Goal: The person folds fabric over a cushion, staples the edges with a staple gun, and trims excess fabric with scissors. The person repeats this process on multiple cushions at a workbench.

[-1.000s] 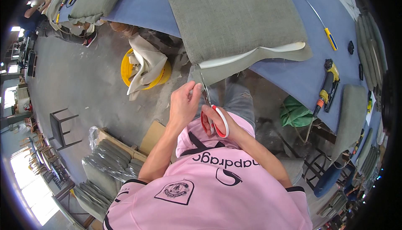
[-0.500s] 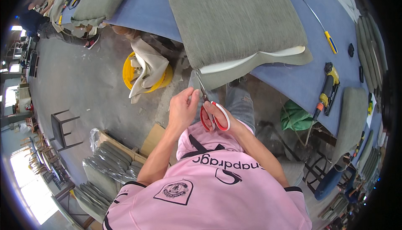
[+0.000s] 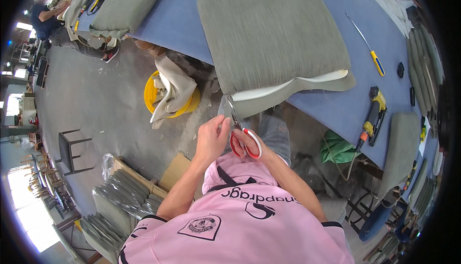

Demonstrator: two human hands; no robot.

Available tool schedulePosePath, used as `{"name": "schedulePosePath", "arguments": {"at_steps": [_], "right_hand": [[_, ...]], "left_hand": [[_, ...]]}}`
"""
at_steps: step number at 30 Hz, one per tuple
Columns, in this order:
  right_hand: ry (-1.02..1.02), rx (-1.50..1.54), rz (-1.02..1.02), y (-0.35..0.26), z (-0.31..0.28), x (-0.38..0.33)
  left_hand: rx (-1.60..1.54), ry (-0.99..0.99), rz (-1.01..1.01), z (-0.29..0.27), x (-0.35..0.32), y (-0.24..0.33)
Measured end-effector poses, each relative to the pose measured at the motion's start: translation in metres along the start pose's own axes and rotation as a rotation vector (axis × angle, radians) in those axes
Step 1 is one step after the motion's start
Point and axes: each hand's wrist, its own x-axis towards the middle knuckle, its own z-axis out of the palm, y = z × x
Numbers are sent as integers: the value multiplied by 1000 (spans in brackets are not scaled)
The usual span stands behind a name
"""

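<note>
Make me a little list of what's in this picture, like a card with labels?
place: workshop with a blue table
right hand: fingers in red scissors
left hand: pinching grey fabric beside the blades
cushion: grey, on the table, white foam showing at its near edge
tools on table: screwdriver, yellow-black power tool
floor: yellow bucket with cloth

I note a grey-green woven cushion [image 3: 273, 33] with white foam edge on the blue counter [image 3: 182, 19]; red-handled scissors [image 3: 242, 136]; yellow bucket [image 3: 170, 98] far left; yellow-and-blue screwdriver [image 3: 367, 48] right; green cloth [image 3: 338, 148].
</note>
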Motion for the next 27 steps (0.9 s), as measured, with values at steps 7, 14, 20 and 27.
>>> {"name": "schedulePosePath", "arguments": {"at_steps": [7,14,20,27], "right_hand": [[160,-194,72,30,-19,20],[157,-447,-61,-3,-34,11],[224,-453,-97,10,-41,6],[339,-583,12,-12,-34,-39]], "left_hand": [[12,4,22,5,-12,-31],[-58,-19,21,1,-7,-17],[-62,-90,99,20,-29,-43],[331,78,-223,-52,32,-171]]}}
